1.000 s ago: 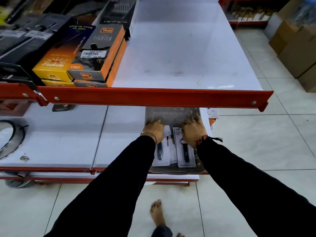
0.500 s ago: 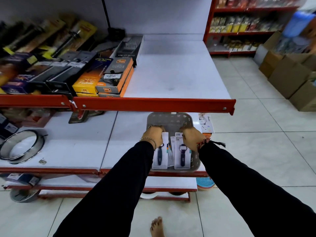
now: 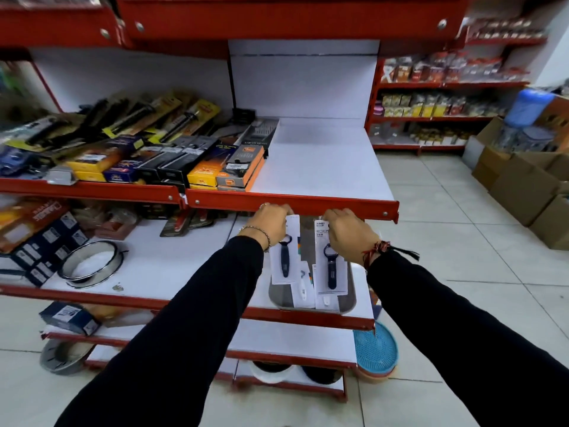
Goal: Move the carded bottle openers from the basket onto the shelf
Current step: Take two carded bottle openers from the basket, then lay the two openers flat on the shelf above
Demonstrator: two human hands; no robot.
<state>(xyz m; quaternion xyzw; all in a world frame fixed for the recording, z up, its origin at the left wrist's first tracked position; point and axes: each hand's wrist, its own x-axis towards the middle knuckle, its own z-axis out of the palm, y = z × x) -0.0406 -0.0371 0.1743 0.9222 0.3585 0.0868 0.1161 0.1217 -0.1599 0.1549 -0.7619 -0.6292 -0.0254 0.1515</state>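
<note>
My left hand (image 3: 271, 222) grips the top of a white card with a dark bottle opener (image 3: 285, 255). My right hand (image 3: 348, 234) grips the top of a second carded bottle opener (image 3: 330, 268). Both cards hang lifted above the grey perforated basket (image 3: 349, 298), which rests on the lower white shelf. More carded items (image 3: 303, 288) lie in the basket under them. Both hands are just below the red front rail (image 3: 308, 202) of the middle shelf (image 3: 320, 167), whose right half is bare white.
Boxed lighters and kitchen tools (image 3: 228, 171) fill the left of the middle shelf. A metal ring pan (image 3: 90, 266) lies on the lower shelf. A blue strainer (image 3: 375, 349) leans by the rack. Cardboard boxes (image 3: 529, 186) stand on the tiled floor at right.
Both hands have risen out of the basket, each lifting a carded opener up to the middle shelf's red rail. My view has tilted up and drawn back.
</note>
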